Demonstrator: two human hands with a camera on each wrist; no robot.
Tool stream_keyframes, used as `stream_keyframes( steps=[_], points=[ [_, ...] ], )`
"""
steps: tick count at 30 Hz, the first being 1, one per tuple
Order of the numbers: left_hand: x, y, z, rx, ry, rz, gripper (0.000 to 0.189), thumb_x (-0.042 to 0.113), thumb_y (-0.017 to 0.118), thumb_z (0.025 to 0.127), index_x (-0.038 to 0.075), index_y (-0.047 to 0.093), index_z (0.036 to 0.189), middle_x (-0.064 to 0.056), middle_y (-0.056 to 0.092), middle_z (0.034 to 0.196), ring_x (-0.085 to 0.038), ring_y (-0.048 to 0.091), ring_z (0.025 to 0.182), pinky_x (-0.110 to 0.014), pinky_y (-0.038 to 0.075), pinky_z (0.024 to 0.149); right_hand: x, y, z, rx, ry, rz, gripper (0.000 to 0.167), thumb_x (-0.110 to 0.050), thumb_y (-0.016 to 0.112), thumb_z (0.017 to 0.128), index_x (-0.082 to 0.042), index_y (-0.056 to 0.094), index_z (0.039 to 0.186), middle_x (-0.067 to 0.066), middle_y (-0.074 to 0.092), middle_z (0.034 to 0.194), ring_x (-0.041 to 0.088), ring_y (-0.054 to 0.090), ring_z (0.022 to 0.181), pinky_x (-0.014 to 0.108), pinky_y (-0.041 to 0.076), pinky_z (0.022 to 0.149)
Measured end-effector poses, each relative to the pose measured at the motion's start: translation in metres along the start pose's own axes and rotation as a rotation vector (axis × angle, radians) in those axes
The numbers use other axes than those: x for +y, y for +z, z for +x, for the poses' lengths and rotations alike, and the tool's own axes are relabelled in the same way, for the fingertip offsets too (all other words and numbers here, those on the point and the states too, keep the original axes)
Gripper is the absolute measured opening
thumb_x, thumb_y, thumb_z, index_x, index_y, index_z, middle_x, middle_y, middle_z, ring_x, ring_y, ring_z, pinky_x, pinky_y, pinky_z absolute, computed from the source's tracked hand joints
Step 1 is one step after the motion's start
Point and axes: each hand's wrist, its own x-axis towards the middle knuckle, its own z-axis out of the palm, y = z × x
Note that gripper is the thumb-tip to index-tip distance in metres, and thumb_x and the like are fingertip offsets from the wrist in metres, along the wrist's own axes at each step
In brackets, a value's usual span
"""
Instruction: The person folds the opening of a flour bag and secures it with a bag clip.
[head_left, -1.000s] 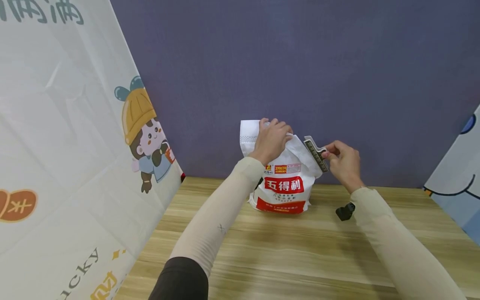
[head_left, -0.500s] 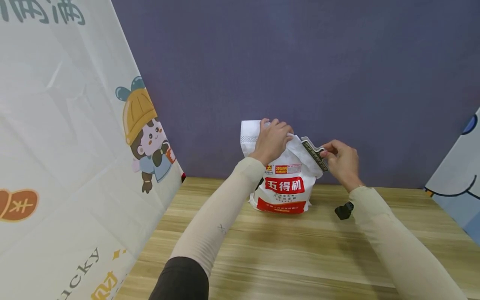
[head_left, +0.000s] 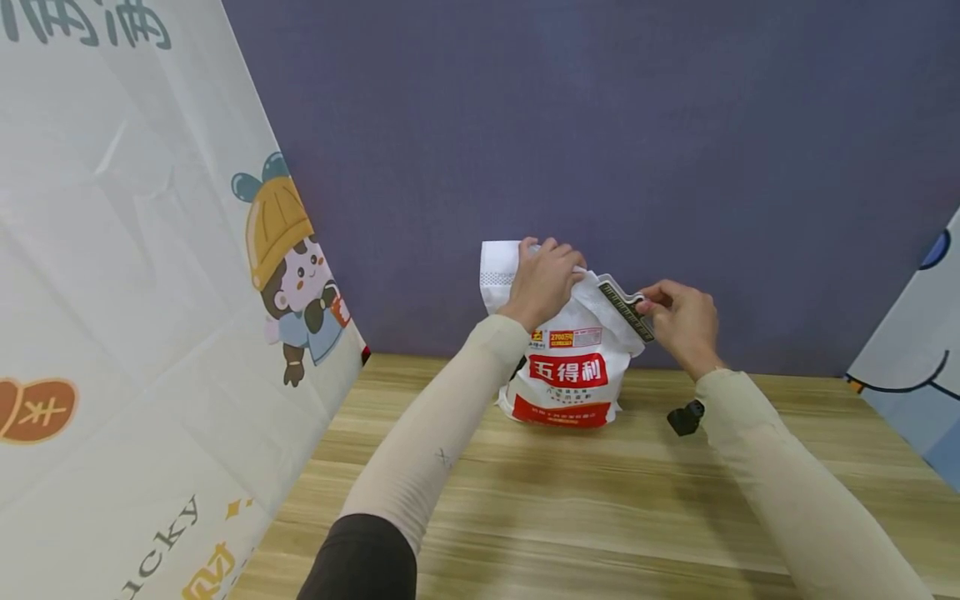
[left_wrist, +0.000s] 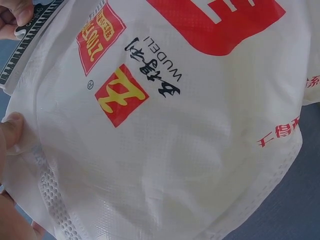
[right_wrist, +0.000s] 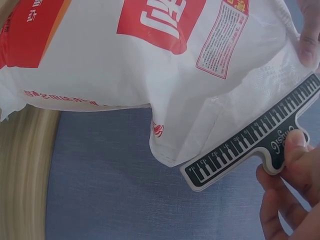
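Flour bag [head_left: 567, 367] stands upright on the wooden tabletop [head_left: 525, 500], close to the purple back wall [head_left: 600, 125], and everything else can be placed from it. Left of the bag hangs a pale cloth with a cartoon child in a yellow hat [head_left: 288, 267]. At the bag's top left, the left hand [head_left: 542, 279] has its fingers curled round the gathered, folded-over mouth of the bag, holding it bunched. In the left wrist view a thumb tip [left_wrist: 12, 127] presses the woven white material near the perforated seam.

At the bag's top right corner, the right hand [head_left: 678, 321] pinches the tab of a sealing clip [head_left: 626, 310], a flat black bar printed like piano keys with a white edge. In the right wrist view the clip [right_wrist: 250, 137] lies along the slanted top edge, and the thumb [right_wrist: 295, 145] presses on its handle. Whether the clip has bitten fully over the fold cannot be told.

To do this well, I judge the left hand should hold the fold flat and taut so no slack bunches, while the clip is slid square along the edge and reaches across the whole folded width. A skewed clip could leave a corner open.

Right of the bag's base, a small black object [head_left: 686, 417] lies on the tabletop.
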Motion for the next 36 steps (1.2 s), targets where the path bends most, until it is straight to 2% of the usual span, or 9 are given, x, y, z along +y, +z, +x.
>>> stream_keyframes(
  steps=[23,36],
  points=[
    [0.000,0.000,0.000,0.012,0.001,0.010,0.023,0.039,0.053,0.105,0.032,0.071,0.118,0.016,0.071,0.118,-0.009,0.058,0.112,-0.045,0.032,0.116,-0.006,0.005,0.005,-0.084,0.043,0.007,0.018,-0.020,0.076,0.093,-0.006,0.078,0.103,0.018,0.078,0.098,0.031,0.067,0.083,0.036,0.039,0.067],
    [0.001,-0.001,-0.001,0.015,-0.001,0.005,0.024,0.039,0.053,0.105,0.031,0.071,0.118,0.015,0.071,0.119,-0.009,0.058,0.112,-0.045,0.031,0.117,-0.006,0.010,0.004,-0.081,0.054,0.017,0.016,-0.017,0.074,0.094,-0.005,0.077,0.104,0.018,0.078,0.097,0.033,0.068,0.085,0.037,0.040,0.069]
  ],
)
